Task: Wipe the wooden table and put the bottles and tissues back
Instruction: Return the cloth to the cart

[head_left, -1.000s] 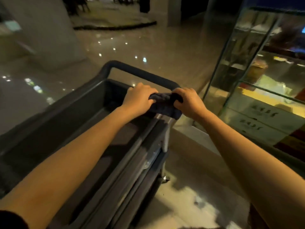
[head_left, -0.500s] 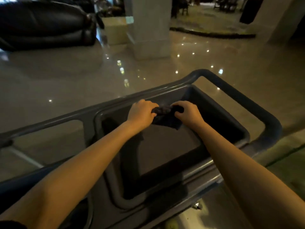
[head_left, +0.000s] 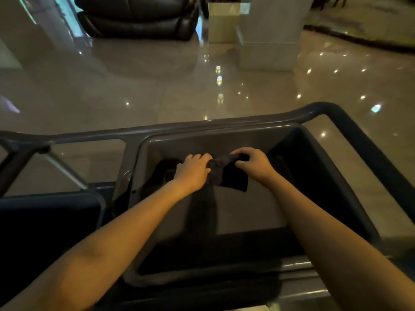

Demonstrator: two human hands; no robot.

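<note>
A dark cloth (head_left: 226, 173) hangs between both hands over the grey tub of a service cart (head_left: 224, 140). My left hand (head_left: 193, 171) grips its left end, fingers closed. My right hand (head_left: 253, 163) grips its right end. The cloth is bunched along the top and its lower part droops into the tub. No wooden table, bottles or tissues are in view.
The cart's dark handle rail (head_left: 332, 108) curves round the tub at the right. A dark bin (head_left: 45, 221) sits at the cart's left. Beyond lie a glossy floor, a black leather sofa (head_left: 137, 16) and a pale pillar (head_left: 267, 32).
My view has swung left from the glass showcase to the open hall. Both hands, still holding the cloth, have moved from the cart's rail to above the tub.
</note>
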